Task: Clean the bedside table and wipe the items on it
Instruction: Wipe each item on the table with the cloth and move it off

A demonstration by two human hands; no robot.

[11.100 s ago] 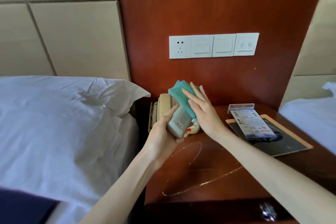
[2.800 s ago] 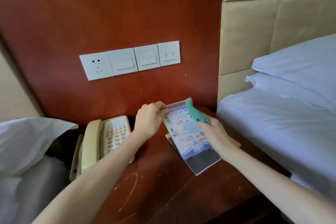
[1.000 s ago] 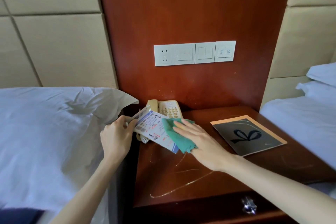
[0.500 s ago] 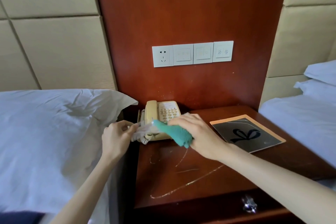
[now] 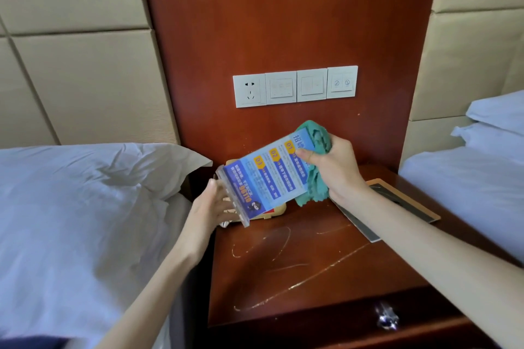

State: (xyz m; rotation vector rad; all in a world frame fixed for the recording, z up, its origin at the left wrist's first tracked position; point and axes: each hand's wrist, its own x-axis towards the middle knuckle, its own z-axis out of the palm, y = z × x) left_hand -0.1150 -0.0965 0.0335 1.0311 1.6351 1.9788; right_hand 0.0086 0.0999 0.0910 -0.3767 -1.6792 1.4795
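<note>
Above the table (image 5: 312, 263), the right hand (image 5: 337, 170) grips a cloth (image 5: 317, 136) and a clear stand (image 5: 232, 198) holding a leaflet (image 5: 266, 176); the left hand (image 5: 212, 204), fingers straight, touches its base.

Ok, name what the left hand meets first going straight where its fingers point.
The left hand points at the clear base of the sign holder, seemingly almost touching it; depth is unclear.

Both forearms (image 5: 158, 286) are slender and bare, as are the left hand (image 5: 212, 205) and right hand (image 5: 336, 170).
</note>
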